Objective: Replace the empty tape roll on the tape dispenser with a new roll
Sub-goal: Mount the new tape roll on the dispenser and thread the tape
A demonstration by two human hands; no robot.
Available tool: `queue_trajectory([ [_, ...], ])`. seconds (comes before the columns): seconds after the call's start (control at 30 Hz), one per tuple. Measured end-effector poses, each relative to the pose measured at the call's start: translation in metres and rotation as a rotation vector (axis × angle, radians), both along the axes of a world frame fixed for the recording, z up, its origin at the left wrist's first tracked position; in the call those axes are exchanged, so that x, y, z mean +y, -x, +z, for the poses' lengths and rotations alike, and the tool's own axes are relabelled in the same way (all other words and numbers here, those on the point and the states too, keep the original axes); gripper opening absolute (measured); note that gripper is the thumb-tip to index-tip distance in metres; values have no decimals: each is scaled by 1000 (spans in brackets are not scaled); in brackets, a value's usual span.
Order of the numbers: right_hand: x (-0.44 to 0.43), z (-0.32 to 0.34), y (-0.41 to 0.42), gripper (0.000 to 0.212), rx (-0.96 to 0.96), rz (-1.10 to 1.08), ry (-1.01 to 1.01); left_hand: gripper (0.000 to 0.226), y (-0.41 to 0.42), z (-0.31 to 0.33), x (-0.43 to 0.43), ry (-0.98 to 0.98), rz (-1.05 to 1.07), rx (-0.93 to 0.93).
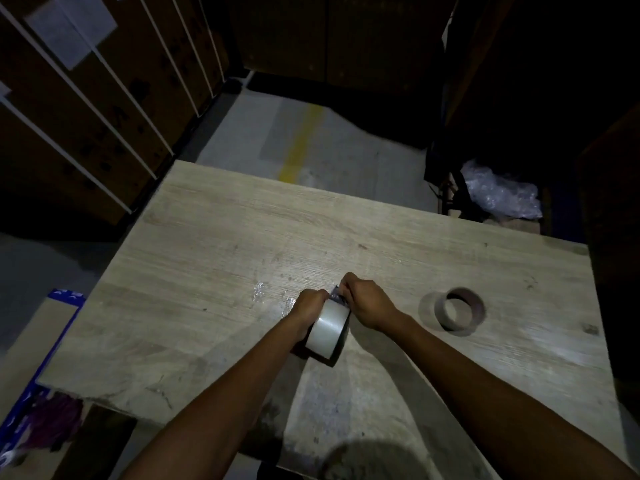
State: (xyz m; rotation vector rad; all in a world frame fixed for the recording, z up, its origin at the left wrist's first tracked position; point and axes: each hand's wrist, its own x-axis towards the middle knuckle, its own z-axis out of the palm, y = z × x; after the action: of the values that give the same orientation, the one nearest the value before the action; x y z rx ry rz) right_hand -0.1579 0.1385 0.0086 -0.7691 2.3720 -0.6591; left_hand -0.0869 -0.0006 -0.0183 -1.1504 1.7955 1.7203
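A full roll of pale clear tape (pixel 328 329) sits in a dark tape dispenser, of which only a dark edge (pixel 341 348) shows beside the roll. My left hand (pixel 309 306) grips the roll and dispenser from the left side. At the dispenser's front end my right hand (pixel 367 303) is closed, pinching something small and shiny there, likely the tape's end at the blade. To the right, an empty brown cardboard tape core (pixel 459 311) lies flat on the wooden table (pixel 214 258).
Crumpled bits of clear tape (pixel 273 294) lie on the table left of my hands. Stacked cardboard boxes (pixel 86 109) stand at the far left. A clear plastic bag (pixel 498 192) sits beyond the table's right corner. A blue-edged board (pixel 41 344) lies on the floor at left.
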Motion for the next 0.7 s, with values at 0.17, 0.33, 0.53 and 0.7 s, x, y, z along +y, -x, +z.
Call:
queue_trajectory([
  [0.17, 1, -3, -3, 21, 11, -71, 1, 55, -1, -21, 6, 36, -66, -25],
  [0.33, 0, -2, -3, 21, -12, -116, -14, 52, -4, 1, 5, 3, -66, 62],
  [0.53, -7, 1, -7, 11, -24, -136, -51, 23, -5, 22, 7, -138, -70, 133],
  [0.7, -6, 14, -26, 8, -7, -171, -39, 29, -9, 3, 1, -293, 95, -2],
])
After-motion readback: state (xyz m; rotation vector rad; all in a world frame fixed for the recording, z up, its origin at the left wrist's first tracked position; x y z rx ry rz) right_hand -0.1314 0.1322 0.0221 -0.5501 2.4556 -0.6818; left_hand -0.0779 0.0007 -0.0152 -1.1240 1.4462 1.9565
